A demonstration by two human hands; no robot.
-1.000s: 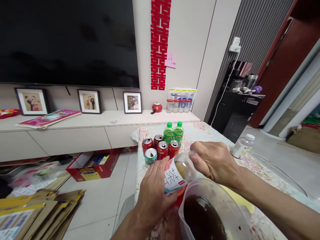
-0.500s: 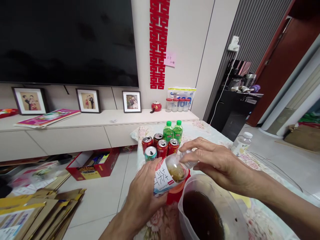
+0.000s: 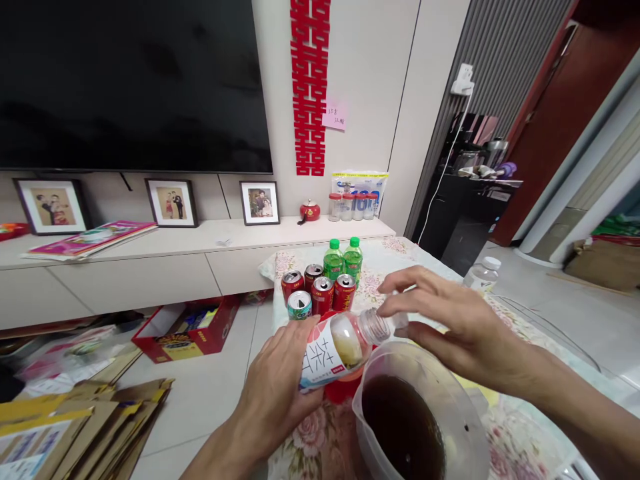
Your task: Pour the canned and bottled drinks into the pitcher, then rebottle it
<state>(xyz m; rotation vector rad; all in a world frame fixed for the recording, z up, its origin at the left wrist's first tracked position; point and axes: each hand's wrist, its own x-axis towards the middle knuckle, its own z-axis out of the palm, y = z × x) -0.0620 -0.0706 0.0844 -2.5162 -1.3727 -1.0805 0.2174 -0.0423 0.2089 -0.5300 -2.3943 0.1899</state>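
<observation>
My left hand (image 3: pixel 275 373) is wrapped round a clear bottle (image 3: pixel 333 350) with a white and pink label, tilted with its uncapped mouth to the right. Some pale liquid shows inside it. Just right of the mouth, my right hand (image 3: pixel 450 327) pinches a clear cap (image 3: pixel 399 321), held apart from the bottle. Below both hands stands a large translucent pitcher (image 3: pixel 463 427) with dark brown liquid in it. A red object (image 3: pixel 344 389) lies partly hidden under the bottle.
Red cans (image 3: pixel 323 293), a teal can (image 3: pixel 299 305) and two green bottles (image 3: pixel 353 259) stand behind the hands on the flowered tablecloth (image 3: pixel 307 440). Another clear bottle (image 3: pixel 483 273) is at the right edge. A red box (image 3: pixel 187 333) and cardboard (image 3: pixel 115 427) lie left on the floor.
The cap has come off the bottle's mouth, and my right hand has moved slightly right with it. My left hand and the bottle have shifted a little left in view.
</observation>
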